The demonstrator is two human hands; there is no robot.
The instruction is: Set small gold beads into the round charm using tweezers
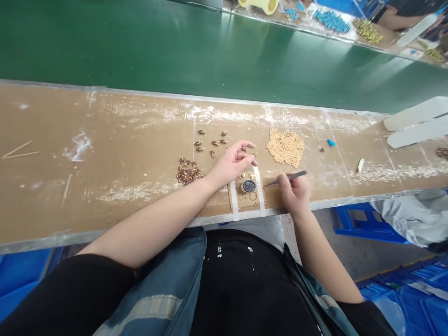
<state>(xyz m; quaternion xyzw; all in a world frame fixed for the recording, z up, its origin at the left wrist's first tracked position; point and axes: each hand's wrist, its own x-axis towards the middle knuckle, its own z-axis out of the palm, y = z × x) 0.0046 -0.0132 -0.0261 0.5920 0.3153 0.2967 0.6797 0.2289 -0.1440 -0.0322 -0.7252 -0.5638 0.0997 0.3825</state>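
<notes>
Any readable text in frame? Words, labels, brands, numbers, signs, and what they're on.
None readable.
Small round pot: too small to tell if marked.
Tweezers: too small to tell.
Black shirt: white marks, no letters I can make out.

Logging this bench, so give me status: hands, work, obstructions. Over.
Right hand gripping tweezers. Left hand near small brown pieces. White tape strip between tweezers and dark pot.

Bare cardboard (pixel 140 154) lies open left of the brown pile (pixel 189 171); the round pot (pixel 248 186), seemingly low, obstructs the near edge.
</notes>
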